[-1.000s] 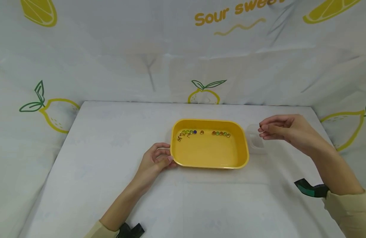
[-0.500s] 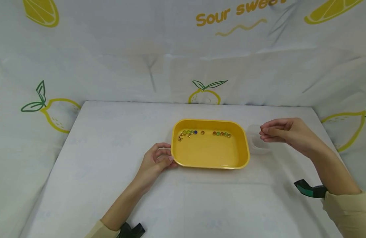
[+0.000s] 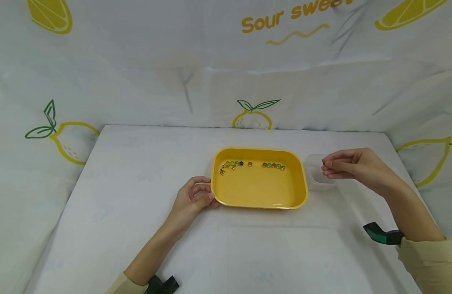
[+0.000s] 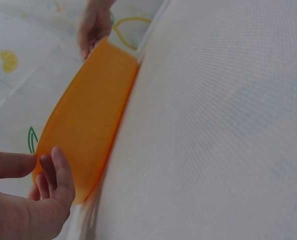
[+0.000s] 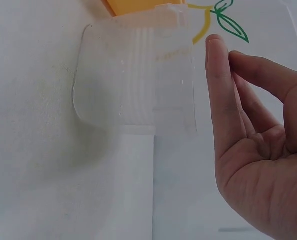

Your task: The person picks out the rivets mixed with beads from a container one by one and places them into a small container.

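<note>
My left hand (image 3: 194, 196) grips the left end of a shallow yellow tray (image 3: 259, 198), thumb at the rim and fingers against the outer wall. In the left wrist view the tray's orange-looking side (image 4: 88, 110) fills the space beyond the fingers. Inside lie green beads (image 3: 232, 163), a blue bead (image 3: 241, 163), small gold charms (image 3: 222, 172), a lone amber bead (image 3: 250, 163) and a row of amber and green beads (image 3: 273, 165). My right hand (image 3: 348, 163) pinches a tiny dark bead, mostly hidden by its fingertips, over a clear plastic box (image 5: 113, 80).
The box stands just right of the tray on a white-covered table (image 3: 138, 163). A white cloth backdrop (image 3: 145, 81) with lemon prints rises behind the table and along its sides. Dark straps (image 3: 384, 234) sit at both wrists.
My right hand has sunk slightly and shifted a little to the right over the clear box, still pinching. The left hand, the tray and the beads in it stay put.
</note>
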Available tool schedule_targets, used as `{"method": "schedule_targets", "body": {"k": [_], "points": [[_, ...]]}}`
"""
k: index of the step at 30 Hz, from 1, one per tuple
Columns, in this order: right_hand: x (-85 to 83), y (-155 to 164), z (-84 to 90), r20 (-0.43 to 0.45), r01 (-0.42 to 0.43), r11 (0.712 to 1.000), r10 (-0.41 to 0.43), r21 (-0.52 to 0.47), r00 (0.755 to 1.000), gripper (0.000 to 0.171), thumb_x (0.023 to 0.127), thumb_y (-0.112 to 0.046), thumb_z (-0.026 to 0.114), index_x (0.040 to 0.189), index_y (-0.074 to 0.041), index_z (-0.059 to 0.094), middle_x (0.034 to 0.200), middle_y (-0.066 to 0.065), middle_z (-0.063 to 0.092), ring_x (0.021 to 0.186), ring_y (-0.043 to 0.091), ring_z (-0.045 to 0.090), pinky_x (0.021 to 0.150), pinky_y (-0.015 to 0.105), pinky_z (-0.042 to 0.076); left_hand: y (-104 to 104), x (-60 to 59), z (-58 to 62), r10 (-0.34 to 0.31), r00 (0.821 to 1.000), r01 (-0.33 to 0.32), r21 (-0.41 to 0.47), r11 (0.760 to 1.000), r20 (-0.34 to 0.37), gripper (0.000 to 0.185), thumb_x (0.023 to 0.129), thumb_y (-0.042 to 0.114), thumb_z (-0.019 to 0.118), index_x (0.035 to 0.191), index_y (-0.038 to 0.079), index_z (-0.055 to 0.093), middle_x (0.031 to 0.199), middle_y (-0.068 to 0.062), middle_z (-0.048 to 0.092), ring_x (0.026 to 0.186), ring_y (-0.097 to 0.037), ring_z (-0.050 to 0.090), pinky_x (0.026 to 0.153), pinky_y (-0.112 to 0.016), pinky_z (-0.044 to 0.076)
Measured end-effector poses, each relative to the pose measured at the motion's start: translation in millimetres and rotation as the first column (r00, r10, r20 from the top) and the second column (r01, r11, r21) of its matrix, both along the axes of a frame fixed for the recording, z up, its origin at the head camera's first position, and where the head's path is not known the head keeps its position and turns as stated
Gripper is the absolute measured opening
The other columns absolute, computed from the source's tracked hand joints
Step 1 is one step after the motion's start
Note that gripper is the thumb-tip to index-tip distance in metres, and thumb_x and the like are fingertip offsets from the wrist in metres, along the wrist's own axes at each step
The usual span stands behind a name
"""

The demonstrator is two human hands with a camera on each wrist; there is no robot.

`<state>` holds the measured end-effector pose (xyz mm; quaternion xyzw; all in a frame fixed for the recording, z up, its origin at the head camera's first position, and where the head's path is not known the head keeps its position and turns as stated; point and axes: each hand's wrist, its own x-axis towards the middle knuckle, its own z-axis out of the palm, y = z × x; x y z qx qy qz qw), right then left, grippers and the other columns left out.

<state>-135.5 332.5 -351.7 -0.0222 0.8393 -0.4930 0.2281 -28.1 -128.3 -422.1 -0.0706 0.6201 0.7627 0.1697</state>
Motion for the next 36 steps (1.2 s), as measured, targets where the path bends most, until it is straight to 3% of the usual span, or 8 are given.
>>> {"method": "schedule_targets", "body": {"k": [13, 36], "points": [[-1.4, 3.6, -4.3, 0.024, -0.003, 0.999, 0.002, 0.049, 1.0, 0.046, 0.107, -0.024, 0.07, 0.135, 0.013, 0.063, 0.101, -0.007, 0.084, 0.094, 0.018, 0.084, 0.085, 0.034, 0.067, -0.4, 0.0, -0.2, -0.006, 1.0, 0.006, 0.001, 1.0, -0.006, 0.051, 0.1, -0.007, 0.066, 0.147, 0.001, 0.048, 0.114, -0.007, 0.061, 0.095, -0.014, 0.076, 0.095, -0.036, 0.066], [-0.4, 6.2, -5.2, 0.015, 0.002, 0.998, -0.003, 0.061, 1.0, 0.048, 0.109, -0.024, 0.068, 0.137, 0.014, 0.06, 0.101, -0.007, 0.084, 0.094, 0.019, 0.084, 0.084, 0.035, 0.067, -0.6, 0.4, -0.1, -0.01, 1.0, 0.01, -0.009, 1.0, -0.011, 0.05, 0.1, -0.005, 0.065, 0.147, 0.002, 0.048, 0.113, -0.007, 0.062, 0.095, -0.017, 0.077, 0.096, -0.037, 0.066]]}}
